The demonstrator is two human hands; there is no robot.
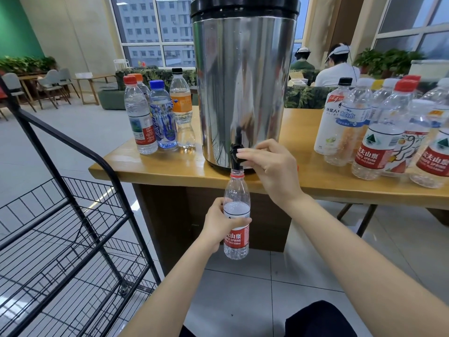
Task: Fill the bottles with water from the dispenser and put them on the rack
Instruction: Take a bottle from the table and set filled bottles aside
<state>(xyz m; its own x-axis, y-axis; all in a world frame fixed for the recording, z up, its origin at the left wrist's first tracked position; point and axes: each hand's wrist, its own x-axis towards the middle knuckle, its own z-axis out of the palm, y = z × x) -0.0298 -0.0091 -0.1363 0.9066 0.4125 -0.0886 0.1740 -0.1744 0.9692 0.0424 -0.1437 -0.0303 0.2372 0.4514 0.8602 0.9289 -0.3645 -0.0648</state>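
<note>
Along the front edge of the yellow wooden table stands the tall steel dispenser, its black tap overhanging so the left hand can grip the clear red-labelled plastic bottle upright, mouth just beneath, while the right hand pinches the tap lever, probably to run water.
</note>
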